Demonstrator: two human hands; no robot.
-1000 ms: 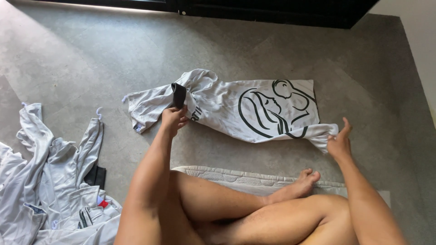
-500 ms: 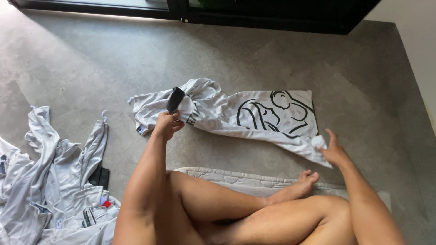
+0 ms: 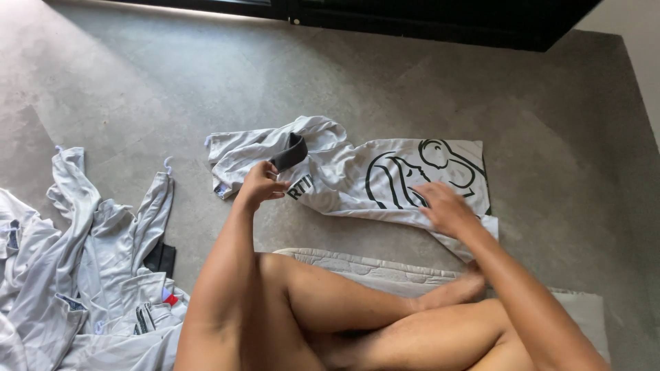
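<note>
A white shirt (image 3: 357, 175) with a black line drawing lies spread on the grey floor in front of my crossed legs. Its dark collar (image 3: 290, 152) stands up at the left end. My left hand (image 3: 260, 185) pinches the shirt fabric just below that collar. My right hand (image 3: 445, 208) lies flat, palm down, on the printed part of the shirt, fingers spread.
A heap of white garments (image 3: 89, 275) with a dark piece lies on the floor at the left. I sit on a pale cushion (image 3: 357, 264). A dark window frame (image 3: 426, 17) runs along the far edge of the grey floor.
My right hand left the shirt's right end and moved left onto the printed area. The right part of the shirt now lies flatter. My left hand kept its grip near the collar.
</note>
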